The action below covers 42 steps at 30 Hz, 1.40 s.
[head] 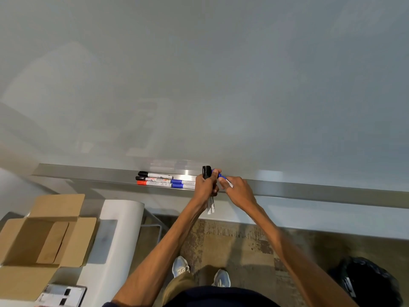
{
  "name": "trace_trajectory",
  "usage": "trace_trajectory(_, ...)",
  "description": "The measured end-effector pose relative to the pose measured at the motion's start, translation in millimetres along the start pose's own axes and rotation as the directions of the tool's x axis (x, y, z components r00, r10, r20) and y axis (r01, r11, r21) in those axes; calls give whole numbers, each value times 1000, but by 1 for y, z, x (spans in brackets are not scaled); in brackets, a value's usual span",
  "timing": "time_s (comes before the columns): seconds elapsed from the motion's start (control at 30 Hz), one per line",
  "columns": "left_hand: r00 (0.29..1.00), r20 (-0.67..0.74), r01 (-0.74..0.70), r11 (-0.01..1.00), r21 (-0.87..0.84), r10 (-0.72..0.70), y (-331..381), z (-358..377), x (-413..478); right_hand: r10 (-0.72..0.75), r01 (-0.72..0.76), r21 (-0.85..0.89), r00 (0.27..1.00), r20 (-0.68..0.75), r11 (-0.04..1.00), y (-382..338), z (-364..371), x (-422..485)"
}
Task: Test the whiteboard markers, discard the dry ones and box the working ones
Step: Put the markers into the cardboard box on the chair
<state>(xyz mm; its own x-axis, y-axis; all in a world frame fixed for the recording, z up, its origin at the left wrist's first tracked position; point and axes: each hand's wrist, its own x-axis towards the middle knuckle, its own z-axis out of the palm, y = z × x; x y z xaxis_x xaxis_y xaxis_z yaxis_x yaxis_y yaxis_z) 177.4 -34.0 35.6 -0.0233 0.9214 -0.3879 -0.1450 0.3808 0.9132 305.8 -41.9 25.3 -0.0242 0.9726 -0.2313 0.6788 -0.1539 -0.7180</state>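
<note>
Left hand [204, 188] grips a bunch of markers [211, 206]: one black cap and at least two barrels show, full count hidden. Right hand [240, 192] pinches a blue marker [221, 177] just above the tray [309, 189], cap seemingly on. Step, judged: uncapping for a test stroke. Next needs the cap pulled and the tip on the whiteboard [221, 85]. Tray markers [164, 180], left of the hands: five (two black, one red, two blue). One open box [20, 240] near left, one black bin [371, 282] near right.

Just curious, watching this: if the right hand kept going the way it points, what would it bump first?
Probably the left hand and the black-capped marker it grips; the right hand with its blue marker points straight at them.
</note>
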Motion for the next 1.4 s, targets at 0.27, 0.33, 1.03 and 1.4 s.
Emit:
trace_trajectory(0.27, 999, -38, 33, 999, -39, -34, 6, -16, 4, -56, 55, -35, 998, -26, 998, 3, -3, 0)
trace_trajectory(0.33, 998, -28, 52, 997, -49, -53, 8, -18, 5, -57, 56, -42, 998, -24, 998, 2, -3, 0)
trace_trajectory(1.03, 984, 31, 175, 985, -8, -174, 3, -29, 22, -46, 49, -80, 998, 42, 996, -20, 10, 15)
trace_trajectory(1.4, 953, 63, 301, 951, -67, -297, 2, -40, 22, 11, -34, 169, 990, 138, 985, -19, 23, 28)
